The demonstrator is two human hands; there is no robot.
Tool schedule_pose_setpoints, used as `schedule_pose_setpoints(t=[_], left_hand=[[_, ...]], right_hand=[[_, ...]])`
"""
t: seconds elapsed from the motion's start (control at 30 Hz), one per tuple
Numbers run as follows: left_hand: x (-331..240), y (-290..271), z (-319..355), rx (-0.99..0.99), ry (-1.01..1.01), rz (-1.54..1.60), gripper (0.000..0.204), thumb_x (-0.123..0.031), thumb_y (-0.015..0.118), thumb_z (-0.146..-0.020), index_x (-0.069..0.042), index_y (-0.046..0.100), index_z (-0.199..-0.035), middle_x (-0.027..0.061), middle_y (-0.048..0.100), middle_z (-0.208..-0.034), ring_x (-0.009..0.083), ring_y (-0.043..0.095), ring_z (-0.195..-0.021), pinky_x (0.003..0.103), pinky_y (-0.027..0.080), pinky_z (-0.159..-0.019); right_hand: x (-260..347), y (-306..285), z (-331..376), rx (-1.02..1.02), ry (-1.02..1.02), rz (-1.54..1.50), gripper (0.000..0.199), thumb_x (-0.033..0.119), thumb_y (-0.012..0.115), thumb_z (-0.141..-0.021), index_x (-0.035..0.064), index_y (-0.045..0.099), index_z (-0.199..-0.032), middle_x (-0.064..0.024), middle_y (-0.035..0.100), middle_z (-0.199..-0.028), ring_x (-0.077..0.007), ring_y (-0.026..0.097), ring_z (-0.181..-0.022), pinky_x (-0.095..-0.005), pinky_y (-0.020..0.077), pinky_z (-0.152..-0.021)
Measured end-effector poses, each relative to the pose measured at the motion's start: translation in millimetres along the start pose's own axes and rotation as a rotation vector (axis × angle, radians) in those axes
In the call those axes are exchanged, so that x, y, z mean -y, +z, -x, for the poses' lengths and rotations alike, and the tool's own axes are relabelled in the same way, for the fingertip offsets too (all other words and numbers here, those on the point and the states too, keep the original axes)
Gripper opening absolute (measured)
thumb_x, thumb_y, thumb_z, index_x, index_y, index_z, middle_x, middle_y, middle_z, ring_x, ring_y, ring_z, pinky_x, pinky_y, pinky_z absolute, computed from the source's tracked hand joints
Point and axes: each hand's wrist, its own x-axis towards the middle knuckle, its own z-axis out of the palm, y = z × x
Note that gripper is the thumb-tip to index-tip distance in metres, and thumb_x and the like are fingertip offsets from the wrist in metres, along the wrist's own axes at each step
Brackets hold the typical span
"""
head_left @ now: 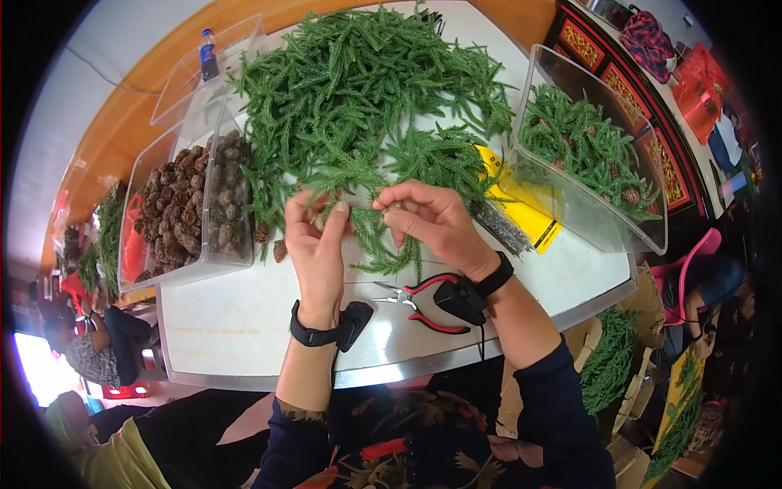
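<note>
My left hand (314, 254) pinches an artificial pine sprig (376, 244) between thumb and fingers above the white table. From the other side, my right hand (438, 226) closes its thumb and fingertips at the sprig's stem; whether it also holds something small cannot be made out. Green needles hang down between my two hands. Just beyond them spreads a large heap of loose pine sprigs (350, 90). Below my hands lie red-and-black pliers (436, 306) with their jaws apart, handles beside my right wrist.
At left, a clear bin (228, 253) holds pine cones (175, 208), with two loose cones beside it. A clear bin (521, 98) at right holds sprigs with cones. Near my right hand lies a yellow packet (529, 213) of thin wires. A blue bottle (208, 55) stands far left.
</note>
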Motion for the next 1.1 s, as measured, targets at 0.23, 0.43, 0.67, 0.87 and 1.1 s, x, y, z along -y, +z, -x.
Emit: schedule_pose_setpoints(t=[0.23, 0.43, 0.67, 0.87, 1.1], left_hand=[[-22, -18, -19, 0.079, 0.725, -0.618, 0.03, -0.008, 0.063, -0.09, -0.002, 0.058, -0.119, 0.0127, 0.059, -0.113, 0.0134, 0.059, -0.082, 0.027, 0.047, -0.069], [-14, -8, -5, 0.252, 0.157, -0.319, 0.018, -0.007, 0.062, -0.09, -0.002, 0.067, -0.107, 0.0085, 0.066, -0.096, 0.0115, 0.059, -0.078, 0.025, 0.046, -0.071], [-13, -13, -10, 0.167, -0.154, -0.047, 0.009, -0.004, 0.063, -0.09, -0.002, 0.063, -0.099, 0.004, 0.067, -0.084, 0.0054, 0.06, -0.076, 0.019, 0.041, -0.061], [-5, -16, -12, 0.14, -0.229, 0.161, 0.009, -0.002, 0.064, -0.088, -0.005, 0.058, -0.094, 0.0035, 0.066, -0.087, 0.0073, 0.062, -0.076, 0.018, 0.038, -0.058], [-5, -16, -10, 0.14, -0.276, 0.283, 0.011, -0.002, 0.064, -0.088, -0.009, 0.056, -0.092, 0.0023, 0.066, -0.092, 0.0104, 0.065, -0.078, 0.019, 0.04, -0.057]], right_hand=[[17, -5, 4, 0.104, -0.064, 0.28, 0.019, 0.003, 0.064, -0.09, -0.0003, 0.065, -0.109, -0.003, 0.061, -0.099, -0.007, 0.057, -0.076, -0.0207, 0.0482, -0.068], [15, -8, 2, 0.125, -0.046, 0.317, 0.019, 0.003, 0.067, -0.088, 0.0011, 0.066, -0.107, -0.0027, 0.061, -0.101, -0.0068, 0.057, -0.084, -0.0195, 0.0472, -0.073], [13, -7, -2, -0.181, -0.289, 0.425, 0.024, -0.002, 0.068, -0.085, 0.0021, 0.068, -0.109, -0.0043, 0.061, -0.106, -0.0087, 0.059, -0.087, -0.0211, 0.0495, -0.076], [11, 7, -2, -0.249, -0.497, 0.754, 0.027, -0.004, 0.068, -0.082, 0.0023, 0.068, -0.108, -0.0075, 0.061, -0.104, -0.0127, 0.062, -0.084, -0.0236, 0.0523, -0.07], [4, 10, -1, -0.233, -0.551, 0.883, 0.028, -0.005, 0.07, -0.08, 0.0023, 0.068, -0.108, -0.0098, 0.06, -0.106, -0.0162, 0.063, -0.081, -0.0252, 0.0526, -0.068]])
